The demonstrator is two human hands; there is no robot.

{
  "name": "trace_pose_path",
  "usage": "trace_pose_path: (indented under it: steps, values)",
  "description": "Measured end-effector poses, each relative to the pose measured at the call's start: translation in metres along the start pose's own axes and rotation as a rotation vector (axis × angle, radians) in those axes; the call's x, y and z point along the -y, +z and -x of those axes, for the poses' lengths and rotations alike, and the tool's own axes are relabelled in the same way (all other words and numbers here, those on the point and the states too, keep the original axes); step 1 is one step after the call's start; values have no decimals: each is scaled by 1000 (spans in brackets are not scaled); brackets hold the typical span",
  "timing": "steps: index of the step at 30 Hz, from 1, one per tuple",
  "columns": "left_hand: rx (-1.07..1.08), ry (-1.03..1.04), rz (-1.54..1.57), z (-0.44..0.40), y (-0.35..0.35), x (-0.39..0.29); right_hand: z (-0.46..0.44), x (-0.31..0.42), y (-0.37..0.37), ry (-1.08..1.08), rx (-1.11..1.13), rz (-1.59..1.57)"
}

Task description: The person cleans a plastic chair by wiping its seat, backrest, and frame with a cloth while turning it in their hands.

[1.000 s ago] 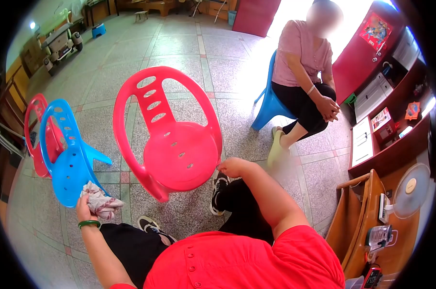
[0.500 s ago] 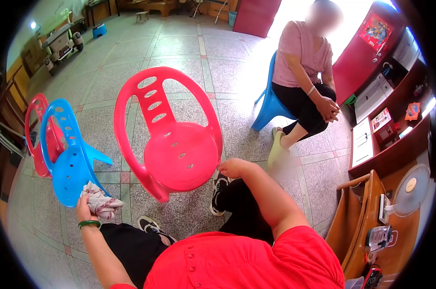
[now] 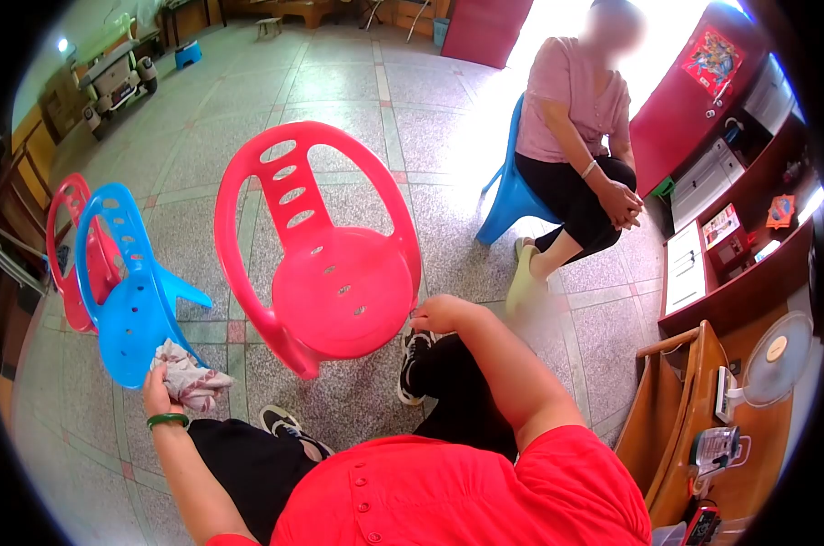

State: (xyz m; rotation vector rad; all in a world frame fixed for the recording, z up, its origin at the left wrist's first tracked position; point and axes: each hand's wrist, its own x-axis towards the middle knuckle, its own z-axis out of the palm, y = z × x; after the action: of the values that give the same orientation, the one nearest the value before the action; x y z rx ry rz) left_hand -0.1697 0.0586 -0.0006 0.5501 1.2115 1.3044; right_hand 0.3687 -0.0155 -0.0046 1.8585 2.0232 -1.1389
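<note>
My left hand (image 3: 157, 396) grips a crumpled pale cloth (image 3: 192, 376) with reddish markings, beside the front of a blue plastic chair (image 3: 134, 328). A green bangle (image 3: 168, 420) circles that wrist. In front of me stands a red plastic armchair (image 3: 343, 291) with oval holes in its back and small slots in its seat. My right hand (image 3: 441, 315) is close to the seat's right front edge, above my knee, its fingers curled. Whether it touches the chair or holds anything is hidden.
Behind the blue chair is another red chair (image 3: 70, 264). To the right a person (image 3: 576, 118) sits on a blue chair (image 3: 512, 205), hands clasped. Wooden furniture (image 3: 667, 419) with a fan (image 3: 778, 359) stands at my right. A scooter (image 3: 116, 82) is parked far left.
Almost nothing differs. The whole view has shifted very slightly, and both hands keep their places relative to the chairs.
</note>
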Motion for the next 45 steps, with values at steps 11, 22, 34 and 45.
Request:
trace_pose_path:
  steps: [11,22,34,45]
  values:
    - [-44,-35,-20,-8,-1,-6,4,-27,7,64,-7,-70]
    - [105,65,146,17,16,-19,-38,17,6,513,-358,-355]
    - [127,90,-242,25,5,1,-107,18,112,420,-727,-1875]
    - [57,18,-220,6,82,4,-132,14,100,904,-1131,-1037]
